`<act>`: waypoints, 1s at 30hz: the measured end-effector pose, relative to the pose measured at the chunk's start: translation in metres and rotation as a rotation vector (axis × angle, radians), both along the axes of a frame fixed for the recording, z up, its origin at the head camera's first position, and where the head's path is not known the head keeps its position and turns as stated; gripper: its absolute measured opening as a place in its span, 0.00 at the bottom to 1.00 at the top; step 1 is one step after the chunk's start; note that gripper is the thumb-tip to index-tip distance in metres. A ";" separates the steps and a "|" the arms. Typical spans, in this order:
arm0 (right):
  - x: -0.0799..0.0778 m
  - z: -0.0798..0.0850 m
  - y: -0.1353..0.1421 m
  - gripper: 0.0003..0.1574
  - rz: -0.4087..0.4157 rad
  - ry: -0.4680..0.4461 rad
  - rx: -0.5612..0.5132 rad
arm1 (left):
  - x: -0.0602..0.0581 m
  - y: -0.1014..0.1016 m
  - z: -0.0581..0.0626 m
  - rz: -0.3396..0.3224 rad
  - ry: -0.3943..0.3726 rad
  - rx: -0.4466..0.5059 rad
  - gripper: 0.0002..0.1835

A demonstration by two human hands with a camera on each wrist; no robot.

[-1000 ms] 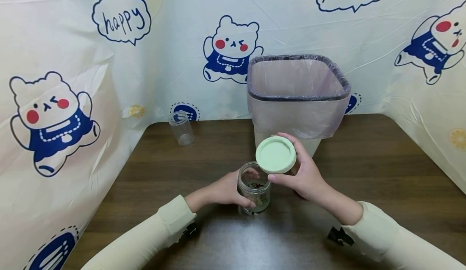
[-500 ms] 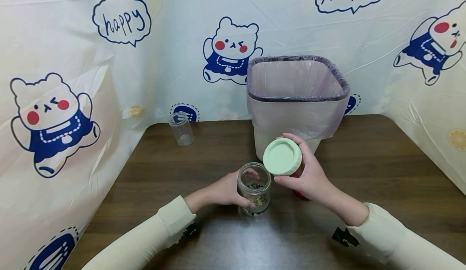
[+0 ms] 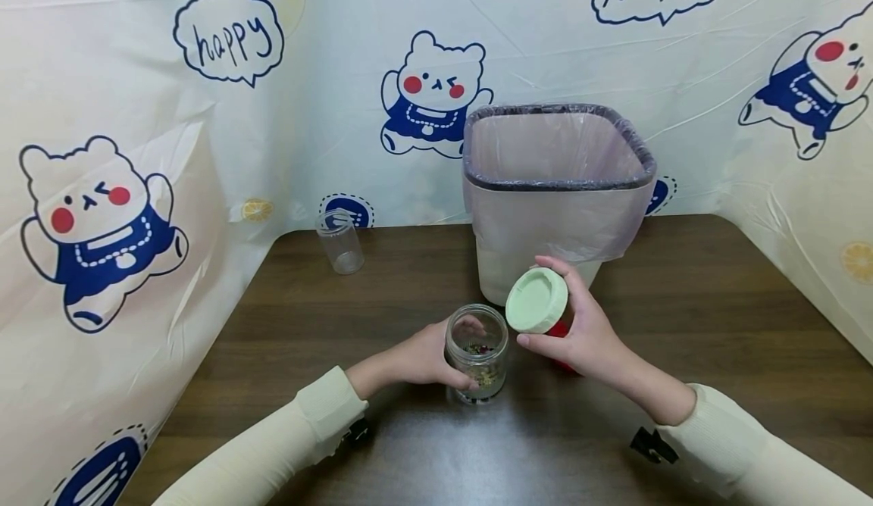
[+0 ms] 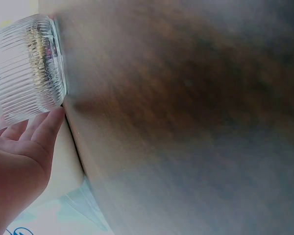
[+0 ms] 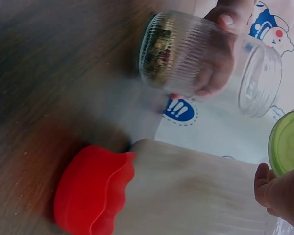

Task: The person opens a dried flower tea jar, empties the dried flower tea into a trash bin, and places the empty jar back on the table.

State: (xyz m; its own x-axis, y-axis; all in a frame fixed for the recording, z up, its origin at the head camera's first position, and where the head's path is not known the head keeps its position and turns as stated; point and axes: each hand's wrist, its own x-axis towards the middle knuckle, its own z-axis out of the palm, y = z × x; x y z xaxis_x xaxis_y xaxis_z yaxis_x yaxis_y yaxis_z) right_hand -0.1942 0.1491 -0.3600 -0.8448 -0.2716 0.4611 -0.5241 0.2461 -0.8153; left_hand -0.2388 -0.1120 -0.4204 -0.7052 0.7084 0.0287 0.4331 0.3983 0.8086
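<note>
In the head view, a ribbed glass jar (image 3: 487, 370) without a lid stands upright on the wooden table. My left hand (image 3: 426, 356) grips its left side, thumb in front and fingers behind. Dried, mixed-colour bits (image 5: 160, 53) cover the jar's bottom. To the right of the jar's mouth and apart from it, my right hand (image 3: 588, 333) pinches a pale green lid (image 3: 536, 301) by its edge, tilted with the recessed face showing. A red wavy-edged object (image 5: 94, 190) sits on the table below the right hand, mostly hidden by it in the head view.
A light-coloured bin (image 3: 552, 218) with a translucent liner stands at the table's back, just beyond the right hand. A clear empty-looking glass (image 3: 342, 247) stands at the back left. Printed cloth (image 3: 307, 97) encloses the table (image 3: 307, 309) behind and at both sides.
My right hand has carried the lid rightward and slightly downward, away from above the jar's mouth, tilting it more. More of the red object shows. The left hand and jar stay put.
</note>
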 end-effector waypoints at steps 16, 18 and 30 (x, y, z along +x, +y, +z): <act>-0.010 -0.014 0.008 0.57 -0.081 -0.075 0.169 | 0.002 0.000 0.003 0.008 -0.005 -0.013 0.37; -0.012 -0.017 0.008 0.58 -0.077 -0.080 0.205 | 0.001 0.000 0.003 0.008 -0.004 -0.016 0.37; -0.027 -0.032 0.009 0.60 -0.081 -0.060 0.335 | 0.001 0.000 0.001 0.007 -0.003 -0.012 0.38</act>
State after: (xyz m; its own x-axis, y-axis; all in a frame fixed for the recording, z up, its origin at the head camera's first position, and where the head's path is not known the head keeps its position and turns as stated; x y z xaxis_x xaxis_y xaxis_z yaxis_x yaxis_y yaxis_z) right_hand -0.2208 0.1581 -0.3922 -0.8924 -0.3306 0.3070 -0.4460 0.5439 -0.7108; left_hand -0.2378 -0.1124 -0.4194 -0.7102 0.7037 0.0181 0.4276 0.4109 0.8052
